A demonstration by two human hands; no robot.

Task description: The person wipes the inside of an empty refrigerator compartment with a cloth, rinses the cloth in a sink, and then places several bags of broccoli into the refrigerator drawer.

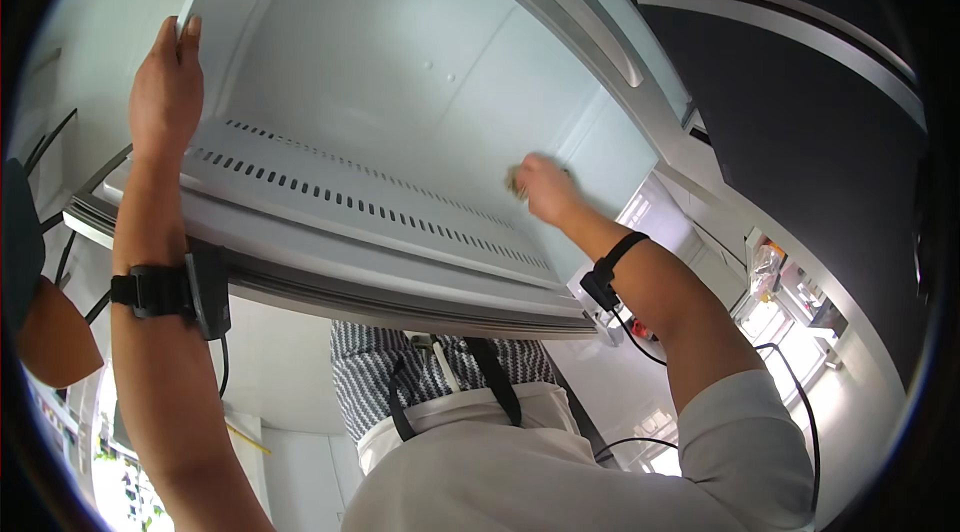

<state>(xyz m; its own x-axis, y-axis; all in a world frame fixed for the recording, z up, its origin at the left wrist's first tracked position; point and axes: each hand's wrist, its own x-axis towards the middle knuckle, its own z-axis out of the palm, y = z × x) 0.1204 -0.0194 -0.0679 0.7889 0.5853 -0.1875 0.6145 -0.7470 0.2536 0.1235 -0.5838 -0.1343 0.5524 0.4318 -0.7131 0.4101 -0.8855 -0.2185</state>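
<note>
A deep white drawer, apparently of a refrigerator, is pulled out in front of my body. My left hand grips the upper edge of its left side wall, fingers over the rim. Deep inside at the right, my right hand is pressed close to the inner surface and blurred. It holds a small crumpled cloth or sponge, mostly hidden by the fingers. Rows of slots run along the drawer's near inner wall. Below them, a grey gasket lines the front close to my waist.
Beyond the drawer is a silver handle bar and dark appliance panels. At the left edge appear another person's dark sleeve and bare arm. A black cable hangs by my right arm. Shelves with small items stand at the right.
</note>
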